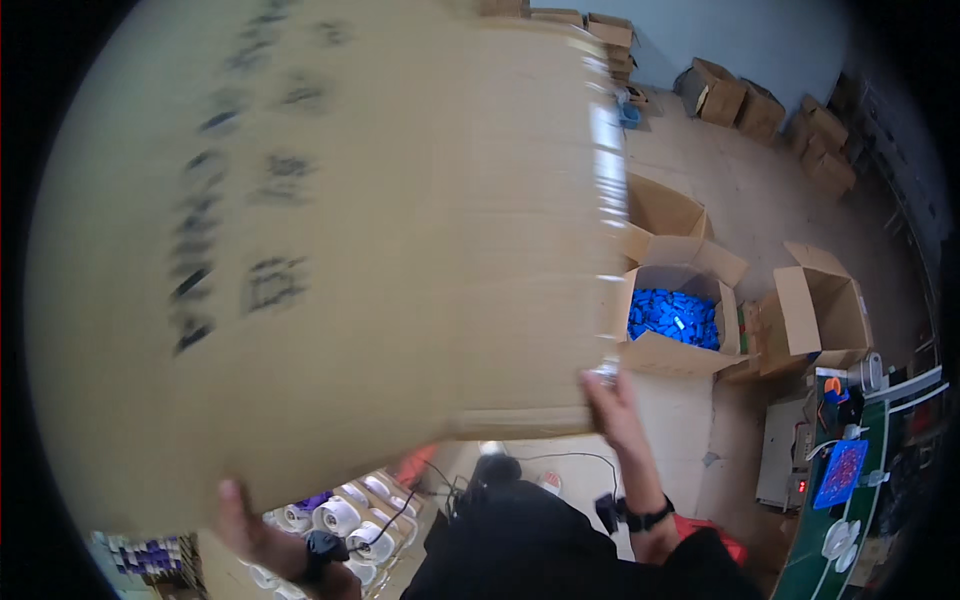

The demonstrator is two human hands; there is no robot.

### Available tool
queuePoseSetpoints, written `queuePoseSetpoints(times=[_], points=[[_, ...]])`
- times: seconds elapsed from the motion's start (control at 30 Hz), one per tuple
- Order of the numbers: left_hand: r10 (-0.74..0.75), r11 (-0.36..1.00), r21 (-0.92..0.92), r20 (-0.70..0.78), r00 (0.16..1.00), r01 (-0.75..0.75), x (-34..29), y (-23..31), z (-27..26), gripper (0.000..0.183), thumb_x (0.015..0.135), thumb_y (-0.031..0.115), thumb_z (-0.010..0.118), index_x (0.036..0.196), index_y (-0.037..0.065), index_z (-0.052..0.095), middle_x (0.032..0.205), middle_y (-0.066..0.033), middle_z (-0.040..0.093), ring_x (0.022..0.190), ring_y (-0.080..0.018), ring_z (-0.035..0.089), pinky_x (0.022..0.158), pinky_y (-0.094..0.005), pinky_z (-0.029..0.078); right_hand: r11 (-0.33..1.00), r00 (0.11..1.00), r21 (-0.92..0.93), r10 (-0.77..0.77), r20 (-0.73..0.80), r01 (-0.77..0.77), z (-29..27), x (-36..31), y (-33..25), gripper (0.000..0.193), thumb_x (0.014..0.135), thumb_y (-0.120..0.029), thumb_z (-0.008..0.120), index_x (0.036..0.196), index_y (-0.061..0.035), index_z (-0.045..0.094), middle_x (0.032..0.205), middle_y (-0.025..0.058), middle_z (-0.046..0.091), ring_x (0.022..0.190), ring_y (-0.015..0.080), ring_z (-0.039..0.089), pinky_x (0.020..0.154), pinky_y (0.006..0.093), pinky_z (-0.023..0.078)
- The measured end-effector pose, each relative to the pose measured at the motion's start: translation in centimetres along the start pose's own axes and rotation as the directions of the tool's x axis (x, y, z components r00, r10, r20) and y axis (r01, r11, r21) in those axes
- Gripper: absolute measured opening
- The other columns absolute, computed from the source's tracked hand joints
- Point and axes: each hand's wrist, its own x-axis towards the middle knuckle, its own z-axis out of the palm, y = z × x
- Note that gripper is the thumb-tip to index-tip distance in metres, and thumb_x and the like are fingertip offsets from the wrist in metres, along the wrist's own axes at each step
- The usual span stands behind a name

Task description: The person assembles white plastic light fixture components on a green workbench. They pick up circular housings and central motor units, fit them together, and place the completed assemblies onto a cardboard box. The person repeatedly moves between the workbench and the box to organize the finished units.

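Across the left and middle of the view, held up off the floor, is a large tan corrugated-cardboard box (400,250); whether it is folded flat cannot be told. Its face bears black printed writing (278,285) in two slanting columns, larger block characters beside a row of letters, too blurred to read. The board is plain and matt, with a crease toward its right part and shiny clear tape (608,170) glinting in patches along the right edge. The left hand (245,528) is closed on its bottom edge; the right hand (612,405) is clamped on its lower right corner. Each forearm wears a black wrist strap (650,515). Beyond the right edge stands an open brown carton (680,355) of small bright-blue pieces (672,315). Far right, a green-topped surface (808,550) carries a shallow blue plastic tray (828,490) of small red pieces.
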Motion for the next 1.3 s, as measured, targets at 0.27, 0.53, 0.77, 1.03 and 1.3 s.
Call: queuePoseSetpoints(times=[0.27, 0.53, 0.77, 1.03, 1.3], points=[[-0.105, 0.775, -0.124, 0.941, 0.32, 0.62, 1.4, -4.9, 36.0, 0.026, 0.089, 0.008, 0.067, 0.111, -0.004, 0.063, 0.103, -0.0075, 0.067, 0.093, -0.0171, 0.063, 0.083, -0.0314, 0.052, 0.966, 0.798, -0.255, -0.128, -0.589, -0.033, -11.6, -0.5, -3.8, 0.037, 0.095, -0.008, 0.054, 0.129, 0.0064, 0.052, 0.115, 0.0091, 0.062, 0.103, 0.0134, 0.057, 0.09, 0.027, 0.044], [-0.023, 0.583, -0.095, 0.991, 0.134, 0.807, -1.0, -17.0, 54.1, 0.04, 0.086, 0.01, 0.071, 0.121, -0.001, 0.056, 0.109, -0.0074, 0.064, 0.1, -0.0174, 0.061, 0.088, -0.0338, 0.05, 0.885, 0.578, -0.276, -0.009, -0.816, -0.375, -11.2, 8.2, -1.1, 0.015, 0.093, -0.012, 0.061, 0.08, -0.0058, 0.06, 0.066, 0.0007, 0.052, 0.056, 0.0091, 0.045, 0.047, 0.0263, 0.031], [0.062, 0.577, 0.01, 0.997, -0.056, 0.817, 6.8, -23.7, 61.7, 0.045, 0.086, 0.015, 0.071, 0.125, -0.001, 0.054, 0.112, -0.009, 0.064, 0.105, -0.0189, 0.06, 0.091, -0.0348, 0.049, 0.9, 0.627, -0.303, -0.045, -0.778, -0.312, -1.9, 20.7, -2.9, 0.016, 0.092, -0.014, 0.063, 0.086, 0.0003, 0.06, 0.065, -0.0051, 0.044, 0.058, 0.0063, 0.038, 0.049, 0.0258, 0.024], [-0.183, 0.575, 0.156, 0.981, -0.06, 0.803, 12.2, -22.3, 54.1, 0.05, 0.082, 0.016, 0.073, 0.125, -0.001, 0.056, 0.113, -0.0117, 0.064, 0.106, -0.0235, 0.061, 0.089, -0.0382, 0.051, 0.812, 0.67, -0.321, 0.113, -0.733, -0.488, -2.1, 12.9, -6.1, 0.033, 0.093, -0.009, 0.058, 0.12, 0.0106, 0.056, 0.102, 0.0134, 0.064, 0.089, 0.0191, 0.06, 0.078, 0.0313, 0.049], [-0.453, 0.389, -0.155, 0.826, 0.335, 0.908, 15.1, -26.7, 57.1, 0.058, 0.084, 0.01, 0.068, 0.134, -0.003, 0.042, 0.121, -0.0146, 0.056, 0.109, -0.0259, 0.06, 0.092, -0.0398, 0.051, 0.918, 0.819, -0.374, -0.113, -0.563, -0.13, -4.4, 30.4, -1.0, 0.034, 0.097, -0.009, 0.049, 0.126, 0.0071, 0.053, 0.113, 0.0114, 0.062, 0.1, 0.0169, 0.059, 0.092, 0.0289, 0.045]])
